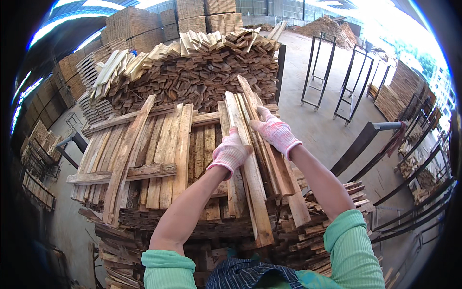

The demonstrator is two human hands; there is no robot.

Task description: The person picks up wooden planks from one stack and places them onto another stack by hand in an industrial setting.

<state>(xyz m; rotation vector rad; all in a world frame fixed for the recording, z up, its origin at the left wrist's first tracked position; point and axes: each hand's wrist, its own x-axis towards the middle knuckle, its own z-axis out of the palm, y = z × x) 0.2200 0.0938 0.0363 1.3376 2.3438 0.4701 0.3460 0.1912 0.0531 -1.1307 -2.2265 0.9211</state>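
Observation:
My left hand (230, 153), in a pink and white knitted glove, is closed round the edge of a long pale wooden board (256, 200). The near end of that board sticks out past the pile toward me. To its right, my gloved right hand (277, 132) grips a brownish wooden board (280, 174) from its right side, near its upper half. Both boards slant over other loose boards on the stack. Left of my hands lies a row of boards (166, 159) side by side, with a crosswise strip (122, 174) and a long slanting board (126, 166) over them.
A tall heap of rough boards (202, 77) rises just beyond the stack. Dark metal posts (358, 147) stand close on the right, with wheeled metal frames (317, 72) farther off on the concrete floor. Another metal post (72, 140) is at the left; stacked timber lines the back.

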